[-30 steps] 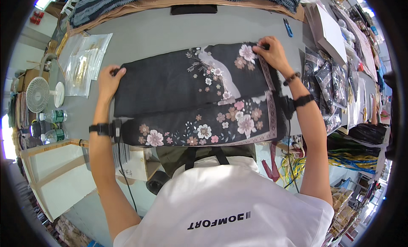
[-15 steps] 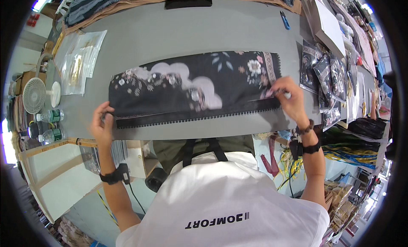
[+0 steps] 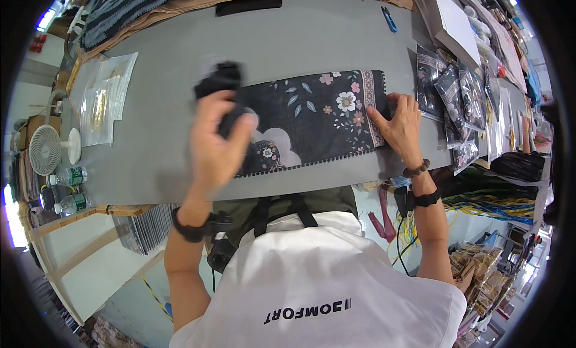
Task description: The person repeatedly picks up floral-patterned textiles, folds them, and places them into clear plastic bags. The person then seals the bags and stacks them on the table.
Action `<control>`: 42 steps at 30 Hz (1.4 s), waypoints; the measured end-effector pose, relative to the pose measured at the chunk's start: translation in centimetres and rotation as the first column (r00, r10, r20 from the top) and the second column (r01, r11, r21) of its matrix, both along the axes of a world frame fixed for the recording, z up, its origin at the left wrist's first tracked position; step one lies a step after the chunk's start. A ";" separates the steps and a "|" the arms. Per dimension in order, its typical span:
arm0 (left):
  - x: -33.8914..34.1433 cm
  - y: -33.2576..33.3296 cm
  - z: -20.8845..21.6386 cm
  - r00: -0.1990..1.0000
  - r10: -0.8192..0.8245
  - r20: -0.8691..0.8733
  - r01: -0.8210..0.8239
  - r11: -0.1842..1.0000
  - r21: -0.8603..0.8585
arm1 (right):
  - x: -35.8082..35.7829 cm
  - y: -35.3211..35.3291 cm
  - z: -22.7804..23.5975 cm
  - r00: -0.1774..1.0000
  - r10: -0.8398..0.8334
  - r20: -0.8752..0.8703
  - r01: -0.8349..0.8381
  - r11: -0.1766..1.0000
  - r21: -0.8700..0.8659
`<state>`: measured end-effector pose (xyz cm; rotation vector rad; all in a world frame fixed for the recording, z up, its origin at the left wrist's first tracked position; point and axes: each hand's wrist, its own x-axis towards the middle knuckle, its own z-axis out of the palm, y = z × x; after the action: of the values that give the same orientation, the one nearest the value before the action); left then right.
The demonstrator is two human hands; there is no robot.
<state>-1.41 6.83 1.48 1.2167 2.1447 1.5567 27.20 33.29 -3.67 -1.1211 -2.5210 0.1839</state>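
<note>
A black floral scarf (image 3: 315, 123), folded into a long band, lies on the grey table with pink and white flowers and a patterned border at its right end. My left hand (image 3: 217, 141), smeared by motion, grips the bunched left end of the scarf and holds it up above the table. What is between those fingertips shows only as a dark blur. At the other end my right hand (image 3: 401, 129) rests on the scarf's right edge, thumb spread from the fingers over the border.
Clear plastic bags (image 3: 107, 99) lie at the left, near a small white fan (image 3: 45, 150) and two bottles (image 3: 71, 176). Bagged dark floral scarves (image 3: 451, 93) are piled at the right, by a white box (image 3: 451, 24). A blue cutter (image 3: 389, 19) lies far back.
My left hand has swung right and up, carrying the scarf's left end inward. My right hand has changed from pinching the scarf's near right corner to lying on its right edge.
</note>
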 end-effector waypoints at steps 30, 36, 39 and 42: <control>3.7 6.6 -5.3 0.806 -0.462 -0.370 0.409 0.887 -0.217 | -2.5 -0.6 -0.4 0.821 -0.342 -0.456 -0.130 0.667 -0.733; 3.9 7.0 -5.0 0.848 -0.503 -0.166 0.449 0.849 -0.277 | -5.6 -3.1 6.1 0.683 -0.036 -0.730 -0.592 0.558 -0.582; 3.1 5.5 -3.9 0.960 -0.277 -0.036 0.270 0.953 -0.137 | -9.0 -6.3 8.4 0.753 0.183 -0.632 -0.609 0.559 -0.563; 2.0 1.7 -3.0 0.837 -0.026 0.546 0.013 1.000 0.028 | -11.6 -9.2 8.8 0.687 0.419 -0.593 -0.726 0.430 -0.537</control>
<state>0.60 8.52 -1.52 0.6707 1.7318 1.6687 15.56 24.13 5.11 -0.2332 -2.3545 1.6102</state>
